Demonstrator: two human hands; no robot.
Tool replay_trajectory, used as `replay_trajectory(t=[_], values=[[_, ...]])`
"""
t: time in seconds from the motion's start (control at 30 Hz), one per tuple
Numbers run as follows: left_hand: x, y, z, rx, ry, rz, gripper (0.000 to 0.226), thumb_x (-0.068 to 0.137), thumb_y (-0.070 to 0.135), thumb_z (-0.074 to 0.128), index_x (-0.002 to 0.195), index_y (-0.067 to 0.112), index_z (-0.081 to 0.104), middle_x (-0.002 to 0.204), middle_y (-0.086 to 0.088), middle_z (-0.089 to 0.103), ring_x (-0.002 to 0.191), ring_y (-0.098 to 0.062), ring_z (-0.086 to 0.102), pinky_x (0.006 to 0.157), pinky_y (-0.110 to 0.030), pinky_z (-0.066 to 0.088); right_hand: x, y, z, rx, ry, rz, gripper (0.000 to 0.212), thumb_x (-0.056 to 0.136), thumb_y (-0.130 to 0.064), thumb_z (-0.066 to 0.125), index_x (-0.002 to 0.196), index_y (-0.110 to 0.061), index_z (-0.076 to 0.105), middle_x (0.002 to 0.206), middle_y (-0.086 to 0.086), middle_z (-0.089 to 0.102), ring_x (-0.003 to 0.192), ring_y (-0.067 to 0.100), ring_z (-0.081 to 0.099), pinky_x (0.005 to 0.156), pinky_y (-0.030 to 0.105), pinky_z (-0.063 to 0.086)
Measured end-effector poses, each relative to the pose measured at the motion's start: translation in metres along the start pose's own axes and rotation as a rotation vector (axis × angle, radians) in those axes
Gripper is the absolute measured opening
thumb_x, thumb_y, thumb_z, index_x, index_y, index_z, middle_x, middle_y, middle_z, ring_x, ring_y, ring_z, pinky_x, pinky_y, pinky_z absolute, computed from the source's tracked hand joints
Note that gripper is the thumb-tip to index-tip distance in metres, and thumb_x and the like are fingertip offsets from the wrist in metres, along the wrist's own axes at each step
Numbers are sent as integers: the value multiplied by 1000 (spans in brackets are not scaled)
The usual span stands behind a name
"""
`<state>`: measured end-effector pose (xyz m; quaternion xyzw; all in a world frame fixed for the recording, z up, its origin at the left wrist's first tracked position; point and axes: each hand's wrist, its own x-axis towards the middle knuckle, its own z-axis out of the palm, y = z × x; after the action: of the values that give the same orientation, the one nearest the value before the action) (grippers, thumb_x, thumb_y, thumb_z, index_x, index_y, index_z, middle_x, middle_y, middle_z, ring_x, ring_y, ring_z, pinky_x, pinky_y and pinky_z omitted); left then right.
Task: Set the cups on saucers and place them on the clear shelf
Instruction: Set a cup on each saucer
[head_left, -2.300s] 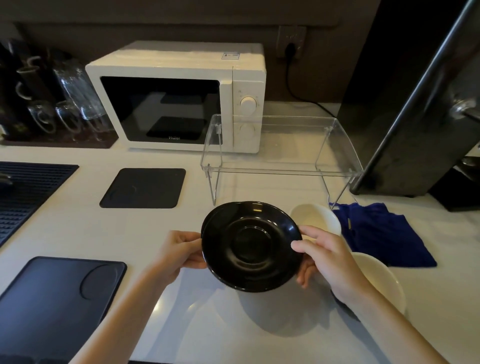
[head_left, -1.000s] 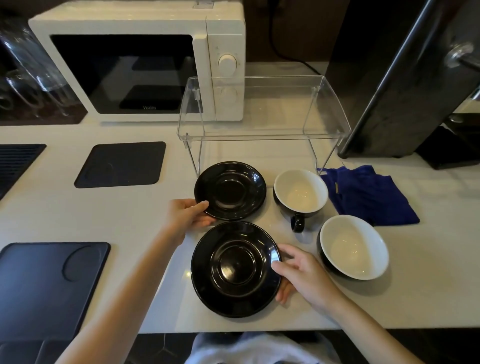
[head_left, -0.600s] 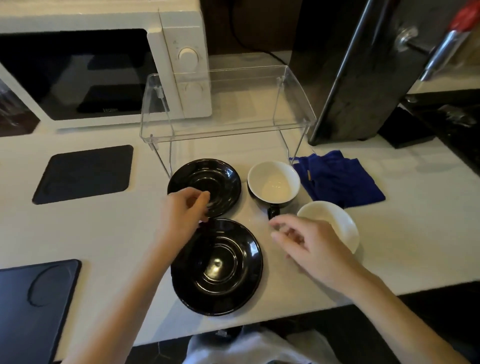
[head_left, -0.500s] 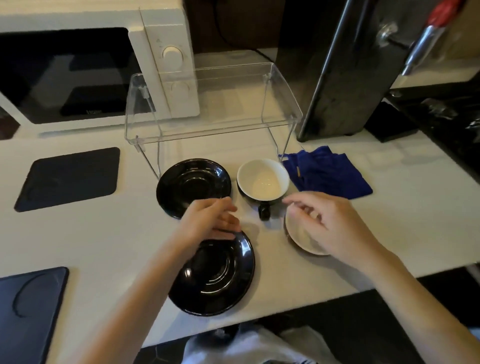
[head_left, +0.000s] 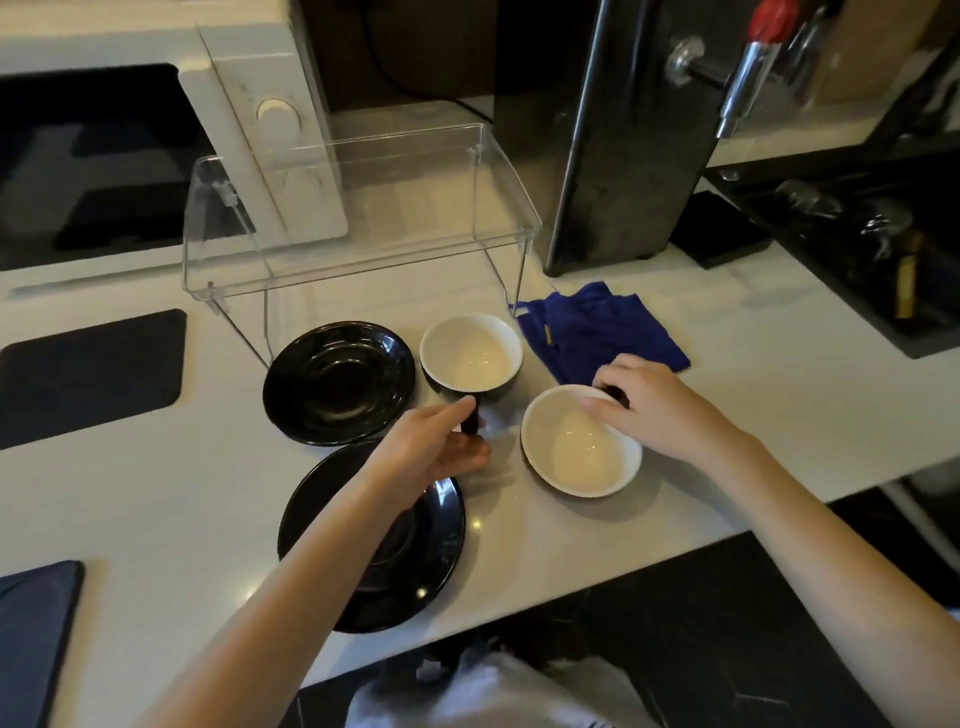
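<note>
While both black glossy saucers (head_left: 337, 382) sit empty on white counter (head_left: 727, 405), left hand (head_left: 434, 449) pinches far white-lined black cup (head_left: 470, 356) handle; right hand (head_left: 657, 402) grips near cup (head_left: 579, 449) handle. Clear acrylic shelf (head_left: 358, 208) behind.

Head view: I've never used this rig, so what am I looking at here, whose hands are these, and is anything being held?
There is one picture, from a wide-angle camera on a person's head, looking down at their bare hands; no robot is involved. On the white counter lie two black saucers, the far saucer and the near saucer, both empty. The left hand pinches the handle of the far cup. The right hand grips the handle side of the near cup. Both cups look to be still on the counter. Behind them stands the empty clear shelf, with a blue cloth beside it and a white microwave behind.
</note>
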<state>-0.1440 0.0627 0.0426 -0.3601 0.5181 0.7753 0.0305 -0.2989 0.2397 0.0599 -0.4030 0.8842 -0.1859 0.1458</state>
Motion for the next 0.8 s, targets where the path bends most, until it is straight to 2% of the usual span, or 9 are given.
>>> replay_trajectory(t=[0.07,0.13,0.27,0.37,0.5,0.67,0.8], values=[[1,2,-2,59,26,48,26,91,23,49,97,1,61,76,-7,60,63,-13,62,63,-23,58,0,0,-3,-77,-48,1,36,89,-40,48,68,-12,56,87,7,53,71,20,53,65,36,45],[0,5,-4,124,43,101,22,92,20,47,89,4,62,76,-5,60,60,-10,63,64,-21,57,0,1,-5,-109,-82,4,43,91,-42,44,62,-11,51,85,7,52,68,20,51,60,34,42],[-5,10,-14,157,48,182,21,93,17,46,82,8,61,74,-4,60,53,-3,64,62,-15,55,-2,-1,-9,-99,-113,-12,43,92,-43,41,69,-10,57,90,3,50,76,20,55,66,34,43],[-12,14,-28,227,45,251,23,92,17,47,77,9,61,72,-5,55,62,-9,62,66,-16,55,-1,-12,-13,-84,-104,-52,41,92,-41,41,71,-11,59,89,2,49,79,18,55,67,33,43],[-23,18,-50,182,34,322,23,92,14,47,74,8,59,74,-7,49,70,-13,56,66,-17,54,1,-35,-15,-19,-66,-122,39,91,-42,42,69,-15,60,82,-4,48,74,14,53,67,34,45],[-36,20,-83,166,61,330,22,92,15,46,76,9,59,75,-6,52,72,-12,58,75,-20,56,3,-72,2,74,-58,-229,44,91,-41,40,70,-7,61,80,2,50,70,17,53,65,39,47],[-37,13,-104,142,111,312,24,93,17,45,73,11,58,63,2,57,70,-12,59,88,-30,53,3,-99,21,70,-102,-299,42,92,-39,40,63,-12,53,75,-1,45,65,14,49,61,32,42]])
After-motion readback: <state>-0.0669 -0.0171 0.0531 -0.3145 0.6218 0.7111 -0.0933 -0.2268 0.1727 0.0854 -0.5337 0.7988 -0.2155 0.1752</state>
